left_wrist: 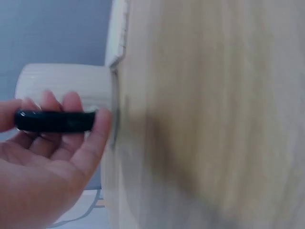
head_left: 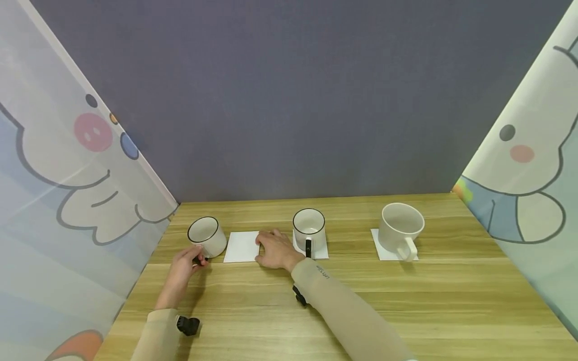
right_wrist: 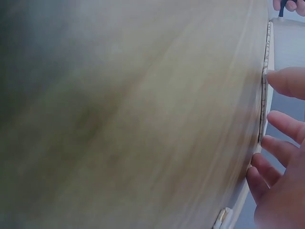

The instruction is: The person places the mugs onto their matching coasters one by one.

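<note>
At the left end of the table my left hand (head_left: 186,261) grips the black handle (left_wrist: 55,121) of a white mug with a dark rim (head_left: 214,245). The mug stands upright on the wood, just left of a bare white square coaster (head_left: 241,247). My right hand (head_left: 276,250) reaches to the right side of that coaster, thumb near its closer corner and fingers near its far corner. In the right wrist view, the thumb (right_wrist: 288,82) and spread fingertips lie along the coaster's thin edge (right_wrist: 265,81).
Right of my right hand, a second dark-rimmed mug (head_left: 318,241) stands on its own white coaster (head_left: 324,253), its black handle facing me. Farther right, a larger plain white mug (head_left: 392,236) sits on another coaster (head_left: 384,253). A grey panel (head_left: 311,100) rises behind the table.
</note>
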`<move>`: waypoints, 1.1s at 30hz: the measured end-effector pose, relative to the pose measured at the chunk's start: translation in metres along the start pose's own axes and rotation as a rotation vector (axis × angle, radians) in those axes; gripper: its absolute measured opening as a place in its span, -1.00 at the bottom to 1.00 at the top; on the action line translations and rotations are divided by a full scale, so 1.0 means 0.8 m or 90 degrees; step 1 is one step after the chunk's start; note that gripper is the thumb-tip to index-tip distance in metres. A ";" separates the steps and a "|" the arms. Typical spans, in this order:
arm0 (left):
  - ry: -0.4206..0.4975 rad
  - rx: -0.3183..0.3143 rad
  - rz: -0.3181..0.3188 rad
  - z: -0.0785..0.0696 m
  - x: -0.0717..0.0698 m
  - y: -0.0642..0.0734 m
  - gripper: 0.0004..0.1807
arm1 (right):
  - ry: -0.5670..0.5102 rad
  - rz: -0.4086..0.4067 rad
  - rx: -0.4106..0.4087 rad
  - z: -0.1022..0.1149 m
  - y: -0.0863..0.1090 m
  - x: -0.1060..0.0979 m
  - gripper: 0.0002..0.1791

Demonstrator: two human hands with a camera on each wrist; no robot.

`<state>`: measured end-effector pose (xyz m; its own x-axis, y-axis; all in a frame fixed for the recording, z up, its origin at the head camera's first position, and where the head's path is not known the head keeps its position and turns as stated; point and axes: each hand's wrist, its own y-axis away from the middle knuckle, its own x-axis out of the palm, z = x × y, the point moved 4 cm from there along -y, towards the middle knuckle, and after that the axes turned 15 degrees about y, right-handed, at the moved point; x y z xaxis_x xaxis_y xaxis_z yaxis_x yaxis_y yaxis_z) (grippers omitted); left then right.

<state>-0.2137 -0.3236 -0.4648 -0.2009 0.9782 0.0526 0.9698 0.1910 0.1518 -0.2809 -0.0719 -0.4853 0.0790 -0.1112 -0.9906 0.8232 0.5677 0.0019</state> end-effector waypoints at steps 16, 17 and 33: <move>0.041 0.039 -0.074 0.001 0.008 -0.002 -0.60 | -0.032 0.015 0.018 -0.002 -0.001 0.002 -0.57; 0.043 0.040 -0.077 0.000 0.009 -0.001 -0.60 | -0.032 0.016 0.018 -0.002 -0.001 0.002 -0.57; 0.060 0.061 -0.083 -0.022 0.019 0.012 -0.61 | -0.028 0.017 0.018 -0.001 0.002 0.001 -0.57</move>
<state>-0.2100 -0.3081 -0.4454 -0.3330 0.9337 0.1316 0.9427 0.3264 0.0690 -0.2802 -0.0707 -0.4864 0.1261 -0.1328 -0.9831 0.8356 0.5483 0.0331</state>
